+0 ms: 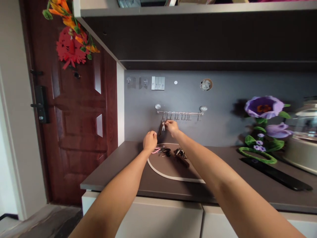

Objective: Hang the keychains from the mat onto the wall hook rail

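My right hand [172, 128] is raised to the wall, its fingers pinched at a small bunch of keys [163, 126] at the left end of a clear hook rail [178, 113]. A dark strap hangs beside these keys. Lower and to the left, my left hand [150, 141] is curled closed just above the counter; whatever it holds is hidden. Close by it lie keys with a pink loop [156, 150] and a black fob [166, 152]. Another key bunch with a dark brown holder [182, 158] rests farther right, partly beside my right forearm.
A pale curved cord or rim [170, 177] surrounds the keys on the brown counter [111, 172]. To the right stand purple knitted flowers [264, 107], a long black object [277, 173] and a glass-topped appliance [304, 138]. A shelf [198, 39] overhangs; a door [74, 132] is left.
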